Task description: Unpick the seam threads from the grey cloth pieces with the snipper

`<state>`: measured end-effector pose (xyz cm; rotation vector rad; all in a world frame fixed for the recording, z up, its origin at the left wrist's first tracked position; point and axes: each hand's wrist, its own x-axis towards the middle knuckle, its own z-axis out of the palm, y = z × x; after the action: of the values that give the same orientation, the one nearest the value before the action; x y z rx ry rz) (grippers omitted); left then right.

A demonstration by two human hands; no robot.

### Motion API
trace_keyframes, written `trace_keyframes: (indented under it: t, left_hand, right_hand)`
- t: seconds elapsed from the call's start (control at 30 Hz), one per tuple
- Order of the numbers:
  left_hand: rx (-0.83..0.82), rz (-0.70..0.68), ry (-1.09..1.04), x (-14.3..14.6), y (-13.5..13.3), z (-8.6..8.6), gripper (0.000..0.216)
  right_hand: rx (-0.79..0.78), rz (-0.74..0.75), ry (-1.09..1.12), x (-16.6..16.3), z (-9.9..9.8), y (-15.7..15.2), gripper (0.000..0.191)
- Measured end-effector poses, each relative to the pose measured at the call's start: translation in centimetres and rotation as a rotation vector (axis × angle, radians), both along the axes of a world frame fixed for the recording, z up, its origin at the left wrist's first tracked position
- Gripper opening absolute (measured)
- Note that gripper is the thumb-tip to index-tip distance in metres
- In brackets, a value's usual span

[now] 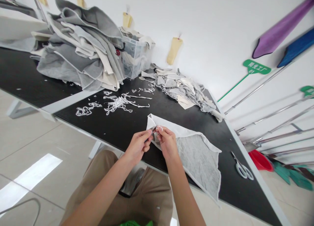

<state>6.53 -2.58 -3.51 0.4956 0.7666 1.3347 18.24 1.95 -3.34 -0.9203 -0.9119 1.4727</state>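
Observation:
A grey fabric piece (196,154) with a white border lies on the black table (127,121) and hangs over its near edge. My left hand (137,145) is closed in a pinch at the fabric's top left corner, and a small dark tool seems to show between its fingers. My right hand (166,142) is closed on the same white edge, fingertips almost touching those of the left hand.
White trimmed strips (117,103) lie scattered ahead. A tall heap of grey and cream fabric (80,49) stands at the back left beside a clear plastic bin (134,57). A smaller pile of pieces (183,88) lies behind. White-handled scissors (241,167) rest at the right.

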Motion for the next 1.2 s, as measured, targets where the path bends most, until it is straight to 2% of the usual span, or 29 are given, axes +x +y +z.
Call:
trace_keyframes:
  t: [0.57,0.8,0.97,1.2]
  left_hand:
    - [-0.019,0.013,-0.005,0.0,0.2,0.0,0.037]
    - [-0.027,-0.039,0.006,-0.3,-0.1,0.0,0.035]
    - [-0.069,-0.095,0.032,-1.2,-2.6,0.2,0.038]
    - [-0.132,-0.031,0.193,-3.0,-8.0,-0.4,0.056]
  right_hand:
    - [0.041,0.013,0.017,0.2,-0.1,0.1,0.013]
    - [0.019,-0.028,0.050,0.5,0.2,0.0,0.014]
    - [0.000,-0.129,0.122,0.8,0.3,0.3,0.017]
    - [0.033,-0.193,0.133,0.6,0.5,0.6,0.023]
